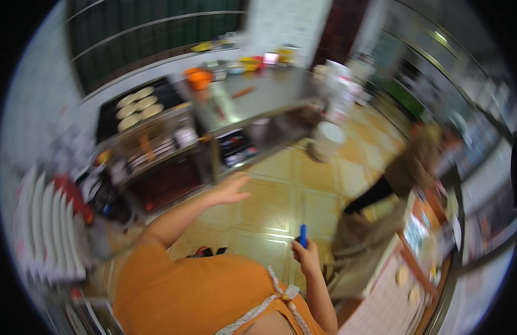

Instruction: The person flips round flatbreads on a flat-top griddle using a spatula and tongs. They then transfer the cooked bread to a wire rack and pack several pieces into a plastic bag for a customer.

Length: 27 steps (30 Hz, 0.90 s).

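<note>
Right hand (306, 255): closed around a blue stick (303, 235), which is held upright above the fingers.
Left hand (231, 190): spread open, nothing held, raised over the tiled floor (280, 195).
Steel table (258, 97): beyond the left hand, well apart.
Griddle (136, 106): left of the table, round flatbreads (138, 104) laid on it.
Another person (406, 170): beyond the right hand, blurred.

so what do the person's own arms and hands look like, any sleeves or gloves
Both the left hand and the right hand are bare, with no gloves. The forearms are uncovered; an orange short-sleeved top ends at the upper arm, with a pale patterned strap across it.
</note>
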Each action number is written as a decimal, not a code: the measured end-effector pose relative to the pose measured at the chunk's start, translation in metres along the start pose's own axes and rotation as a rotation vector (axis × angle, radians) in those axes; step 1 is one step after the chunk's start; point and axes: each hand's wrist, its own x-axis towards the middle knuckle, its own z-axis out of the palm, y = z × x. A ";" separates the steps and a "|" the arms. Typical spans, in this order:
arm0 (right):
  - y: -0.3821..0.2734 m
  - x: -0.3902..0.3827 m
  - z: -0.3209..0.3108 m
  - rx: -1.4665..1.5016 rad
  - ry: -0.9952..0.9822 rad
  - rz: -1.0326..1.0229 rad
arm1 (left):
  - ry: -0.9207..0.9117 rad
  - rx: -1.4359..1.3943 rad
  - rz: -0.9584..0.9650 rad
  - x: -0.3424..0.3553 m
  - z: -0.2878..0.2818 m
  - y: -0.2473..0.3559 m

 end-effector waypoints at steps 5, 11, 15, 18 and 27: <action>-0.005 0.038 0.104 -0.011 -0.101 0.049 | -0.015 -0.193 -0.162 -0.051 -0.038 -0.058; -0.020 0.116 0.254 -0.194 -0.266 0.025 | 0.146 -0.129 -0.138 -0.132 -0.125 -0.199; -0.055 0.177 0.349 -0.296 -0.419 -0.060 | 0.253 -0.014 -0.286 -0.162 -0.219 -0.285; -0.077 0.230 0.409 -0.454 -0.522 -0.195 | 0.408 0.160 -0.342 -0.178 -0.284 -0.371; -0.107 0.381 0.545 -0.561 -0.727 -0.302 | -0.100 0.515 -0.808 -0.185 -0.346 -0.592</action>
